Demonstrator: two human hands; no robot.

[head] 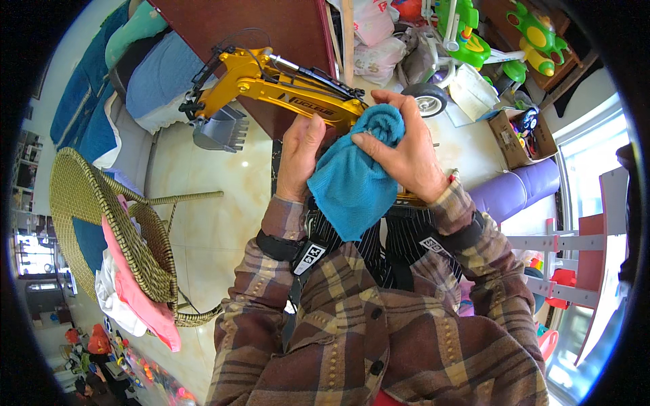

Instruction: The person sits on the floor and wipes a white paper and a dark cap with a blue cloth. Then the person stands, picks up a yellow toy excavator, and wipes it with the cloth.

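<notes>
A yellow model excavator's boom (289, 99) reaches up and left from between my hands, its grey toothed bucket (221, 133) hanging at the far end. My right hand (406, 147) grips a bunched blue cloth (355, 188) against the boom's lower end, with the thumb pressed on it and a corner draping down. On the other side, my left hand (303, 152) is at the boom's underside, fingers partly hidden behind the cloth; whether it grips the boom is unclear. Most of the excavator's body is hidden behind the cloth and my right hand.
A dark red panel (274, 30) lies behind the boom. To the left stands a wicker chair (147, 243) with clothes on it. On the right are a black wheel (424, 100), a cardboard box (513, 139) and a rolled purple mat (513, 189). Plastic bags (378, 56) lie farther back.
</notes>
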